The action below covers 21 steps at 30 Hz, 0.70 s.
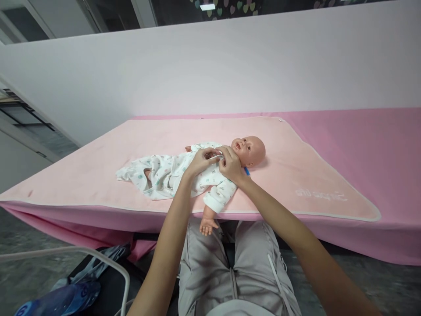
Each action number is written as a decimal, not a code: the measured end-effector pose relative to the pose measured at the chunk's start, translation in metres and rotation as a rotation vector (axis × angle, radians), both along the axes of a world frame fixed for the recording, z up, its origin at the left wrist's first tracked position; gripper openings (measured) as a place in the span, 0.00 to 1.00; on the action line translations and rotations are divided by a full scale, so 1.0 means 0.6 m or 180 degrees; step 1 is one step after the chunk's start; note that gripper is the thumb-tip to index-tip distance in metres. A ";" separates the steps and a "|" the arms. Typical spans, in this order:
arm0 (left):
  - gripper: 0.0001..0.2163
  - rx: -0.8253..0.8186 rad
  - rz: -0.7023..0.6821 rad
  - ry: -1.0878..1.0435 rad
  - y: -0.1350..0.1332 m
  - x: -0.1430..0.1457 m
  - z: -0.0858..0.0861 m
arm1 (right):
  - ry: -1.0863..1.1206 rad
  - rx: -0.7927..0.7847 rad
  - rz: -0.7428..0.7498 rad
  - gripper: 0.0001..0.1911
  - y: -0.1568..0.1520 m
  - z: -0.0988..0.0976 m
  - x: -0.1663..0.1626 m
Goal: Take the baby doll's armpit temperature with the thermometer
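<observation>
A bald baby doll [251, 149] lies on its back, head to the right, on a pale pink mat. It wears a white printed onesie [179, 164] whose legs stretch to the left. My left hand [203, 160] and my right hand [230, 163] meet at the upper chest, just below the doll's chin. Fingers of both hands are pinched on the front edge of the onesie near the neck. The fastening between my fingertips is too small to make out. One doll arm [208, 217] hangs over the table's near edge. A small blue piece [247, 171] shows beside the neck.
The pale pink mat [315, 175] covers much of a table with a pink cloth [371, 149]. Behind it stands a white wall [210, 74]. At lower left are a chair with a pale curved rail [108, 259] and a blue bottle [62, 300].
</observation>
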<state>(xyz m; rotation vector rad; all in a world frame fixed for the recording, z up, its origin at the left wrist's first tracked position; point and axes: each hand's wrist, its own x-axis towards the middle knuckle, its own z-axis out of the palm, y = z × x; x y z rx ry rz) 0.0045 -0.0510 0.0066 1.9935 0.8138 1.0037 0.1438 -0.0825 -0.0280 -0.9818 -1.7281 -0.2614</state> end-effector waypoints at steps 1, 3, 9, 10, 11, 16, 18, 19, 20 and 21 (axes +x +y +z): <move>0.10 0.0065 0.0020 0.0067 0.000 0.001 0.000 | 0.0022 0.0010 0.0001 0.24 0.000 -0.001 0.000; 0.10 0.0168 0.0032 0.0129 -0.001 0.004 -0.001 | 0.0067 0.0026 -0.0001 0.24 0.001 -0.002 0.000; 0.12 0.0145 -0.0101 -0.0193 0.001 0.008 -0.005 | 0.0165 0.0195 0.0009 0.23 0.002 -0.002 0.001; 0.12 0.0137 -0.0133 -0.0243 0.002 0.007 -0.006 | 0.0180 0.0252 0.0006 0.22 0.002 -0.002 0.001; 0.12 0.0123 -0.0161 -0.0290 0.003 0.007 -0.008 | 0.0193 0.0310 0.0008 0.21 0.002 -0.002 0.001; 0.13 -0.0069 -0.0213 -0.0464 0.002 0.006 -0.008 | 0.0228 0.0519 0.0038 0.19 0.002 -0.004 0.002; 0.13 -0.0131 -0.0210 -0.0474 0.000 0.007 -0.006 | 0.0212 0.0492 0.0025 0.20 0.003 -0.006 0.003; 0.13 -0.0150 -0.0211 -0.0475 -0.002 0.007 -0.004 | 0.0199 0.0458 0.0010 0.20 0.004 -0.007 0.003; 0.13 -0.0172 -0.0214 -0.0475 -0.003 0.007 -0.003 | 0.0188 0.0425 -0.0011 0.20 0.004 -0.007 0.003; 0.13 -0.0198 -0.0216 -0.0473 -0.003 0.007 -0.002 | 0.0178 0.0395 -0.0036 0.20 0.005 -0.008 0.003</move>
